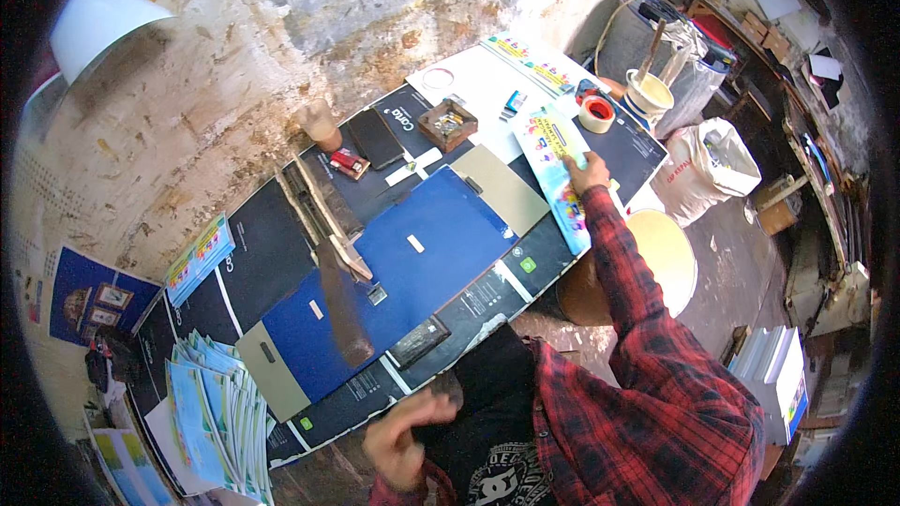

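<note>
My right hand (587, 171) reaches far out to the right end of the table and grips a long colourful printed sheet (555, 169) that lies slanted across the table's edge. Its red plaid sleeve runs back toward my body. My left hand (401, 442) hovers blurred near the table's near edge, fingers apart and holding nothing. Closest to it are a small dark block (419, 341) and the large blue board (412, 258) in the middle of the table. A long brown wooden strip (342, 311) lies on that board.
A fanned stack of printed sheets (211, 412) sits at the left end. At the far end are a tape roll (597, 113), a small wooden box (448, 124), a dark phone (375, 138) and a brown cup (322, 125). Beyond stand a bucket (649, 94), a white bag (712, 164) and a round stool (673, 245).
</note>
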Demonstrator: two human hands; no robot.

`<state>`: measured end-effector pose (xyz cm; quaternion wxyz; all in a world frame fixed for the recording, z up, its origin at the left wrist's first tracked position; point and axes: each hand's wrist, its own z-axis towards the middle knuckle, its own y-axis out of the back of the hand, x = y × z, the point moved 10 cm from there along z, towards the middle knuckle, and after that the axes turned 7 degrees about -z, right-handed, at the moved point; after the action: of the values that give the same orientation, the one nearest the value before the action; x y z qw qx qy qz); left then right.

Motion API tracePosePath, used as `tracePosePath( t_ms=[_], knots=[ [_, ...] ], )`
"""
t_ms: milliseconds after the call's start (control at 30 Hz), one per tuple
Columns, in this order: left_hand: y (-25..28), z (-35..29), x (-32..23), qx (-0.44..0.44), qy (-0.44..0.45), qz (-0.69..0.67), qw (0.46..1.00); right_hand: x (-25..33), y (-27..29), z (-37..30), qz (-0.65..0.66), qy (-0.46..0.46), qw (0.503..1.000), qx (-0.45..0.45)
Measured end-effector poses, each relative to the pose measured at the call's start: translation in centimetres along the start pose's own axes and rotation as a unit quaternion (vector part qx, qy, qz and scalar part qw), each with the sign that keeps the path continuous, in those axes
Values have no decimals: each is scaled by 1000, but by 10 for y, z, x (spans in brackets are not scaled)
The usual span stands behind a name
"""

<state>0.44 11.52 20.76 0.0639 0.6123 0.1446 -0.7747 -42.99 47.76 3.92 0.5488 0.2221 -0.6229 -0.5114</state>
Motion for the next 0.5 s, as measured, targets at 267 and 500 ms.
tracePosePath(
  t_ms=[267, 500],
  knots=[
    [-33, 61, 40, -10, -64, 92, 994, 110, 137, -126, 160, 339, 891, 258],
    [-55, 40, 104, 99, 38, 162, 981, 156, 109, -225, 125, 486, 763, 407]
  ],
)
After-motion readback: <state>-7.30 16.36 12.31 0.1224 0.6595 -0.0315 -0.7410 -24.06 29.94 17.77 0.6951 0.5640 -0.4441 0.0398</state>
